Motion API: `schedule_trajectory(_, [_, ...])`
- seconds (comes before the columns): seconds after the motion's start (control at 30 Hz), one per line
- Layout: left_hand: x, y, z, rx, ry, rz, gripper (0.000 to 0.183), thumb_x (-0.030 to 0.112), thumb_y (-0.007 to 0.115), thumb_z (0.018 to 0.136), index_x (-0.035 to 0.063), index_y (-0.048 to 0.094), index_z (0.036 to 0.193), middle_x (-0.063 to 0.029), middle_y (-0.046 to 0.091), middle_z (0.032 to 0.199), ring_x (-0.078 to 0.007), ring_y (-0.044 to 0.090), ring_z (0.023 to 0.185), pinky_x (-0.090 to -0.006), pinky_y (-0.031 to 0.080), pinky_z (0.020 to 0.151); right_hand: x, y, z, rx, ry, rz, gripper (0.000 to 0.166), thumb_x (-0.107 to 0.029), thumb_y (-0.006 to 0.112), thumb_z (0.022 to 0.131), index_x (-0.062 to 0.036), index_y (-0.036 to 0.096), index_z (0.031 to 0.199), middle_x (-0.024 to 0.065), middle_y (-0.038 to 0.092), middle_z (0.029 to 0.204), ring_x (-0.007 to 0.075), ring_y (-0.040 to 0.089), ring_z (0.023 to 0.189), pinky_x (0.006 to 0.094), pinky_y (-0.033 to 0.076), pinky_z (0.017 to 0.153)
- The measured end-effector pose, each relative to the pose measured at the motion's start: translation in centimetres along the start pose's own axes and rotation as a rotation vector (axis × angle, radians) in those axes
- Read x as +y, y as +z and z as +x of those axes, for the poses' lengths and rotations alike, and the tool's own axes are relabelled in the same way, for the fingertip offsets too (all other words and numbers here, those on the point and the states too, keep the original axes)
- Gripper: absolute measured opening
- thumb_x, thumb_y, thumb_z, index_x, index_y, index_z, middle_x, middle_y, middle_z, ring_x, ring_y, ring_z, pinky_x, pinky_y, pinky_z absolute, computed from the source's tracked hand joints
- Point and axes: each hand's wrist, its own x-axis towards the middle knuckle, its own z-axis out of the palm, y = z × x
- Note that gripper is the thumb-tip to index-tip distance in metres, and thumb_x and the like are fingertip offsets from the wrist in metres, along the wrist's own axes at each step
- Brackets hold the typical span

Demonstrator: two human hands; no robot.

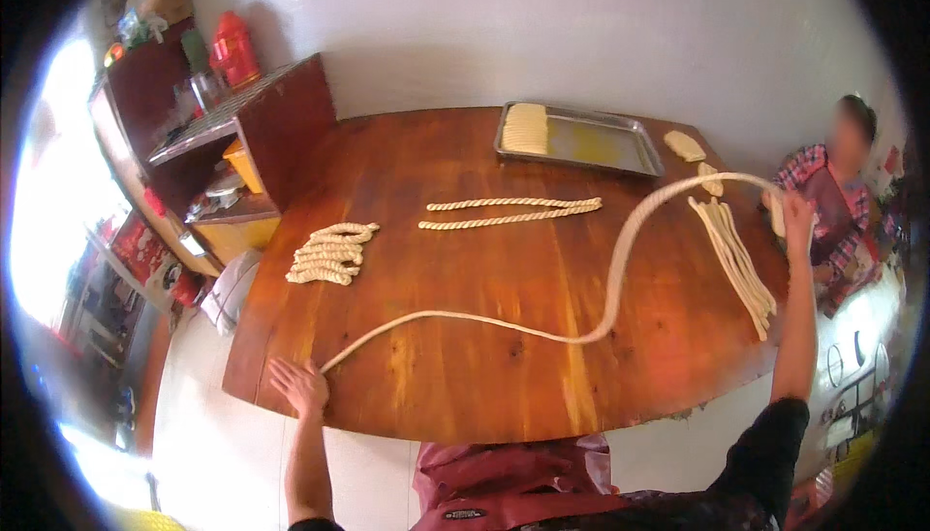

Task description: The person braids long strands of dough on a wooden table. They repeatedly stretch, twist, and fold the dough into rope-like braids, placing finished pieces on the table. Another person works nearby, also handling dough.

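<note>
A long thin rope of dough point(501, 325) runs in a wavy line across the wooden table point(465, 386). Its left end lies at my left hand point(299, 384), which is on the table near the front left edge with fingers spread. The right part of the rope is raised in an arc and blurred, and its end is in my right hand point(797, 217), held up over the table's right side. Behind the rope lies a long twisted dough strand, folded double point(508, 214). A pile of twisted dough point(330, 253) rests at the left. Several plain dough strips point(734, 266) lie at the right.
A metal tray point(603, 140) with a row of dough pieces point(526, 128) stands at the back. Two flat dough lumps point(684, 146) are to its right. A person in a checked shirt point(835, 197) is beyond the right edge. A shelf unit point(290, 124) holding a red thermos point(234, 50) borders the back left.
</note>
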Motion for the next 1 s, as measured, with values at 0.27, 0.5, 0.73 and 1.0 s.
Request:
schedule_trajectory(0.27, [-4.4,-3.0,-13.3,0.006,0.651,-0.182,0.035,0.008,0.052,0.084,-0.0040,0.052,0.117,-0.0175,0.059,0.106,-0.0338,0.058,0.098,-0.0429,0.046,0.086,5.5,2.1,-22.1,-0.804,0.315,-0.347,0.021,-0.015,0.066,0.078,0.0016,0.059,0.068,0.0051,0.051,0.059,0.0093,0.050,0.061,0.0294,0.040,0.054])
schedule_trajectory(0.5, [-32.6,-0.4,8.4,0.174,0.523,0.889,0.038,0.018,0.052,0.086,0.0004,0.055,0.120,-0.0183,0.056,0.121,-0.0325,0.052,0.113,-0.0447,0.043,0.091,16.1,-8.7,-13.5,-0.798,0.086,-1.119,0.017,-0.020,0.066,0.068,-0.0030,0.066,0.067,0.0130,0.063,0.064,0.0258,0.062,0.061,0.0385,0.048,0.057])
schedule_trajectory(0.73, [-21.0,-24.8,22.1,0.915,0.326,-0.024,0.022,0.022,0.050,0.089,0.0038,0.060,0.096,-0.0170,0.059,0.094,-0.0375,0.055,0.090,-0.0463,0.045,0.081,9.5,-3.8,4.5,-0.014,-0.310,-0.228,0.023,-0.011,0.052,0.087,-0.0020,0.067,0.102,0.0167,0.067,0.081,0.0165,0.060,0.064,0.0336,0.046,0.054])
schedule_trajectory(1.0, [-25.4,0.0,9.8,0.127,-0.113,0.268,0.015,0.008,0.054,0.082,0.0027,0.067,0.084,-0.0170,0.067,0.089,-0.0306,0.065,0.088,-0.0382,0.053,0.075,21.2,-6.6,-22.1,-0.528,0.606,-0.183,0.018,-0.020,0.056,0.081,-0.0044,0.064,0.085,0.0120,0.064,0.069,0.0248,0.059,0.058,0.0396,0.047,0.055])
